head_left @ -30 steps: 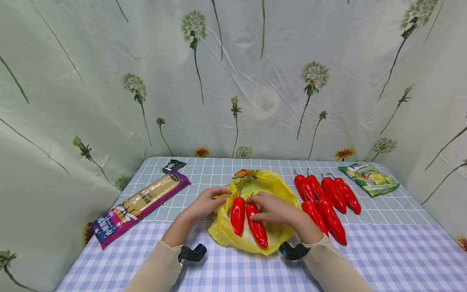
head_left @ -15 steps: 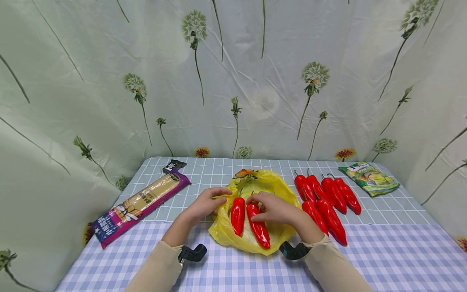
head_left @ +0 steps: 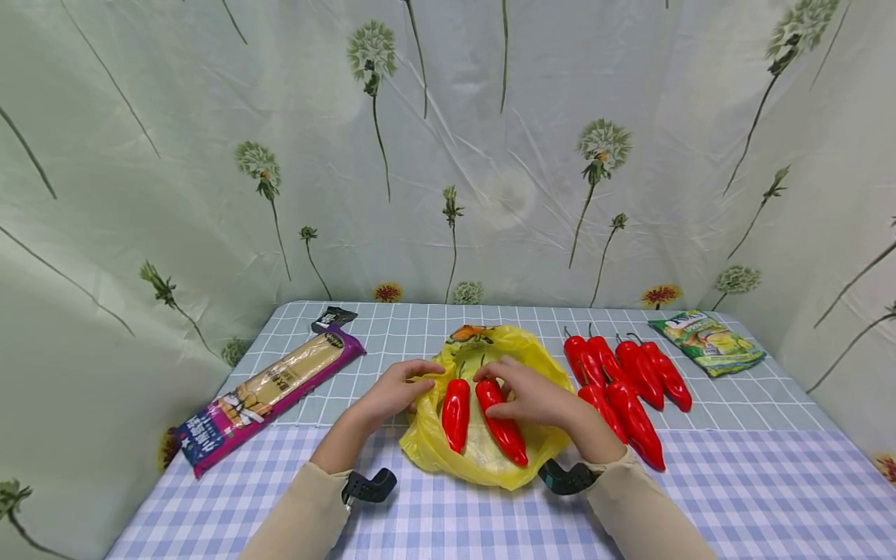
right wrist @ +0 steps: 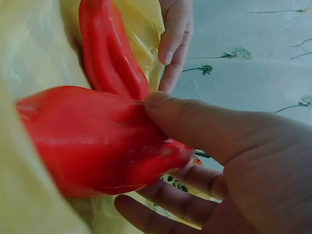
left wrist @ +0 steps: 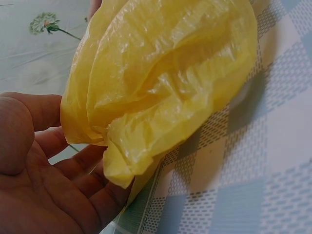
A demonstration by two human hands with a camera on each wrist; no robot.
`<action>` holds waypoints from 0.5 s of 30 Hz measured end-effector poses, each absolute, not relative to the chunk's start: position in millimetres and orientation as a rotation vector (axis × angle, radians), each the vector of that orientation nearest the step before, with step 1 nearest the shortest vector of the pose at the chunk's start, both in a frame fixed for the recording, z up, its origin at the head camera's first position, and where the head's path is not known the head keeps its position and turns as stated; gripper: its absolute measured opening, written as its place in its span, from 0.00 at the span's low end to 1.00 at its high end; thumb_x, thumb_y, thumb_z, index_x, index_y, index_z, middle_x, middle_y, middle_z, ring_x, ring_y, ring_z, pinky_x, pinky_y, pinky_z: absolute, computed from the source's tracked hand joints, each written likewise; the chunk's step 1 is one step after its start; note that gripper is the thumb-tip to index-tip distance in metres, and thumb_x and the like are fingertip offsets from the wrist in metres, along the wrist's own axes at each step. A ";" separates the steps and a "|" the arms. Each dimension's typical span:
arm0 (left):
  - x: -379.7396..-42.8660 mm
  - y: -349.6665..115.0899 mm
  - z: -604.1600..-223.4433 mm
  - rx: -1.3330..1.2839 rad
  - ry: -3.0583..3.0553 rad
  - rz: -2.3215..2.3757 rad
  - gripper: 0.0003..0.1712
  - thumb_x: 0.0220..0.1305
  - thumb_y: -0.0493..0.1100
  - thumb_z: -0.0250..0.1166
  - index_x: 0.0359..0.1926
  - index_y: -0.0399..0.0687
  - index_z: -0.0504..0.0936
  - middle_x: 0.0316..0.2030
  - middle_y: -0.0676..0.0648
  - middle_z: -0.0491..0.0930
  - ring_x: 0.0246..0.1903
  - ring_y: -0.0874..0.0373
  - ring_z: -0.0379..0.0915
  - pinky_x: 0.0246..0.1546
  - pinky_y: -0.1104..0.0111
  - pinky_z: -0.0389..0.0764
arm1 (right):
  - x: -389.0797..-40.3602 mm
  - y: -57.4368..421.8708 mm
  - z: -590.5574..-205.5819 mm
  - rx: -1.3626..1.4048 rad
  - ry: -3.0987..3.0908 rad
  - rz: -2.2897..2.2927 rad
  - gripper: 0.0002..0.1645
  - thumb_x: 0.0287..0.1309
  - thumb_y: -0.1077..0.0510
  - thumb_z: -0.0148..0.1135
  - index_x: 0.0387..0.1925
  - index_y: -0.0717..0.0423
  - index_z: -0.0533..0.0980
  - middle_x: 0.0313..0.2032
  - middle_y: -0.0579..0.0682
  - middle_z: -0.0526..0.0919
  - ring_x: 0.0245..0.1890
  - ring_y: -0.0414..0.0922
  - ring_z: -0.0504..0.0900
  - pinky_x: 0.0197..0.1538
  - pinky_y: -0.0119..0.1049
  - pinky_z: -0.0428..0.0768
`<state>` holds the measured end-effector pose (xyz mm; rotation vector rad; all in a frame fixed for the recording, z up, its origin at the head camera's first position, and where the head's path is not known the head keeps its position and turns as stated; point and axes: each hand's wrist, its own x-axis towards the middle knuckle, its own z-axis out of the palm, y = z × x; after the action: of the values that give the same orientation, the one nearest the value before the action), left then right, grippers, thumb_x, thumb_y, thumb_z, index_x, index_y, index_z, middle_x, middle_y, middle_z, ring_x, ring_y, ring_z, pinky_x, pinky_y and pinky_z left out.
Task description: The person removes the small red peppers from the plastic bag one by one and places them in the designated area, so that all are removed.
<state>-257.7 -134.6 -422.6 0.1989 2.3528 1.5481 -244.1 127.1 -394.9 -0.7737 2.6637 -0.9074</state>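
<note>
A yellow plastic bag (head_left: pixel 521 354) lies spread open at the middle of the table, its rim rolled outward. Inside it are two long red chili peppers with thin stems. My right hand (head_left: pixel 535 397) grips the right-hand pepper (right wrist: pixel 92 141) near its stem end, thumb on one side and fingers underneath. The other pepper (head_left: pixel 456 414) lies to its left, untouched. My left hand (head_left: pixel 395 391) holds the bag's left rim (left wrist: pixel 122 131) between thumb and fingers; the bag partly hides its fingertips in the left wrist view.
Several more red chili peppers (head_left: pixel 635 424) lie on the table right of the bag. A green snack packet (head_left: pixel 710 342) sits at the back right. A long purple noodle packet (head_left: pixel 273 397) and a small black packet (head_left: pixel 334 317) lie at the left. A dandelion-print curtain (head_left: pixel 490 155) hangs behind.
My right hand has moved slightly up and right, and the lower end of its pepper has swung right and away. My left hand and the bag look unmoved.
</note>
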 end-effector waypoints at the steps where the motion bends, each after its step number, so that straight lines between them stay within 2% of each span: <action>1: -257.8 -134.7 -422.8 0.197 2.352 1.547 0.17 0.71 0.41 0.59 0.58 0.51 0.81 0.60 0.45 0.77 0.38 0.56 0.73 0.32 0.71 0.78 | -244.3 127.9 -394.2 -0.778 2.670 -0.912 0.29 0.55 0.53 0.73 0.59 0.47 0.75 0.51 0.47 0.76 0.45 0.44 0.77 0.48 0.38 0.84; 5: -258.6 -134.9 -423.5 0.195 2.353 1.544 0.17 0.71 0.41 0.59 0.58 0.52 0.81 0.60 0.45 0.77 0.38 0.56 0.73 0.33 0.71 0.78 | -245.6 131.8 -389.6 -0.803 2.700 -0.922 0.30 0.57 0.53 0.72 0.60 0.48 0.74 0.53 0.49 0.76 0.45 0.44 0.76 0.48 0.38 0.82; 15: -259.3 -134.8 -424.3 0.198 2.347 1.546 0.17 0.71 0.41 0.59 0.58 0.52 0.81 0.60 0.45 0.77 0.38 0.56 0.73 0.32 0.72 0.78 | -245.3 145.9 -369.3 -0.770 2.765 -0.995 0.31 0.56 0.54 0.73 0.61 0.44 0.74 0.55 0.50 0.76 0.47 0.45 0.77 0.45 0.35 0.85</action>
<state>-259.3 -134.8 -424.3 0.1982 2.3467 1.5458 -245.3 145.9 -369.3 -0.7699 2.7654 -0.9953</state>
